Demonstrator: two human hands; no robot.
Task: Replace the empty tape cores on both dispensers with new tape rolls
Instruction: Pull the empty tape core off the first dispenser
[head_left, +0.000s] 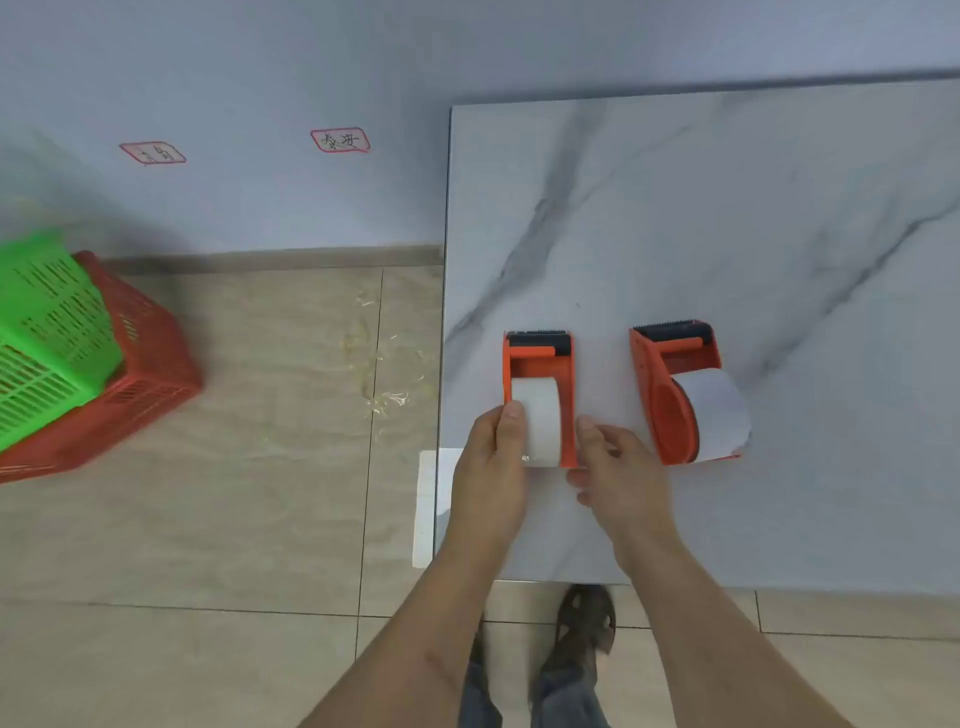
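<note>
Head view: your two arms come up from the bottom, with your feet on the tile floor below the near edge of the table (727, 218). Your left hand (491, 467) is curled on the left side of the left dispenser (540, 384), with the thumb lying on the white tape roll (540, 421) inside it. Your right hand (621, 475) sits just beside the right side of that dispenser. Its fingers look loose and a little bent. I can't tell if they press the orange side or only touch it, since that part is a bit blurry.

The left dispenser stands near the table's left edge, closer to the near edge than the far one. The right dispenser (680, 395) stands just beside it, a little more toward the middle, and leans to one side. It has its own white roll (719, 410) in it too.

So both dispensers seem to have full rolls in them now. I think the job is almost done. What may be left is pushing the left roll fully in and letting go.

Far off on the floor to the left sit a green basket (47, 332) and a red basket (140, 374).
</note>
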